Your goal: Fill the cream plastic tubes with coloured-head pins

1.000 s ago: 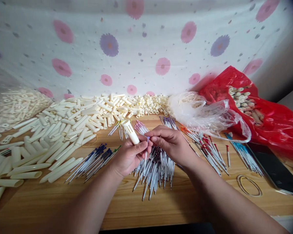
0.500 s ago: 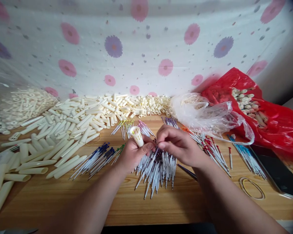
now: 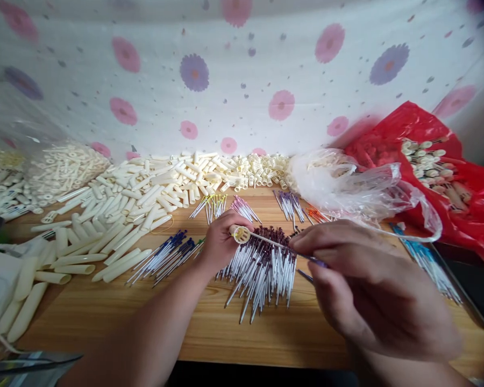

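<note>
A cream slotted holder is gripped by my left hand, its open end turned toward the camera. My right hand, large and close to the camera, pinches a thin white refill with a purple end. The refill's far tip reaches the holder's rim; whether it is inside I cannot tell. Below and between the hands lies a fan of white refills with dark maroon tops. Blue-topped refills lie left of my left hand.
Cream tubes are heaped at the left and back. Yellow, pink and purple refills lie behind the hands. At right are a clear bag, a red bag, light-blue refills and a phone.
My right hand has pulled away from my left hand, toward the right and the camera, and the refill now shows. The holder has tipped from upright to face the camera. The view has shifted slightly.
</note>
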Tool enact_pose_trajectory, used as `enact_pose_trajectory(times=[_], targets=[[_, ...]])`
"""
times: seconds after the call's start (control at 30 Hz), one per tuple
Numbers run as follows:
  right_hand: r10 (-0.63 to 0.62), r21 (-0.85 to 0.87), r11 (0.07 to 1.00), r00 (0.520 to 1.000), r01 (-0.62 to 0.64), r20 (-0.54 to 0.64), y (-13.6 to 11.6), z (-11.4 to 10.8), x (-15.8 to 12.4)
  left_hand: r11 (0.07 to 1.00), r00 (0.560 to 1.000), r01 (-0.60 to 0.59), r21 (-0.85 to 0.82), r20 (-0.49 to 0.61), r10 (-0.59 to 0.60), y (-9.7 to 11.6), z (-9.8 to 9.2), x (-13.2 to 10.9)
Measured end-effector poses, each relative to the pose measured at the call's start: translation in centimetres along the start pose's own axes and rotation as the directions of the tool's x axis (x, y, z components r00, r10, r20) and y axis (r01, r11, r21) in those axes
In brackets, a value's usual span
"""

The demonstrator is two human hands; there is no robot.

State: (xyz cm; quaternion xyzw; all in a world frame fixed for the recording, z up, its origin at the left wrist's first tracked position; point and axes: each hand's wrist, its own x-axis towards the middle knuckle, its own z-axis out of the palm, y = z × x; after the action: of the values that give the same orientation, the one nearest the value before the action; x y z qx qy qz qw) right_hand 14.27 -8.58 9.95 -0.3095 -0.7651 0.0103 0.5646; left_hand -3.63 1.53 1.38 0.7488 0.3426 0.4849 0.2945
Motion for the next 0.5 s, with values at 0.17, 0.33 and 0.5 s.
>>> enact_pose_trajectory(times=[0.17, 0.33, 0.5], targets=[[-0.016, -0.147, 0.989, 0.999, 0.021, 0.036, -0.4, -0.8, -1.3, 1.0, 1.0, -0.023, -0.017, 0.01, 0.023, -0.2, 0.0, 0.0], [0.019, -0.151, 0.988, 0.999, -0.023, -0.029, -0.5, -0.7, -1.6, 0.997, 0.998, -0.058, -0.044, 0.017, 0.059, -0.4, 0.1, -0.1], [-0.008, -0.084, 0.996, 1.0, 0.006, -0.025, -0.4, -0.3, -1.6, 0.999, 0.999, -0.034, -0.027, 0.032, 0.035, -0.6, 0.0, -0.1]])
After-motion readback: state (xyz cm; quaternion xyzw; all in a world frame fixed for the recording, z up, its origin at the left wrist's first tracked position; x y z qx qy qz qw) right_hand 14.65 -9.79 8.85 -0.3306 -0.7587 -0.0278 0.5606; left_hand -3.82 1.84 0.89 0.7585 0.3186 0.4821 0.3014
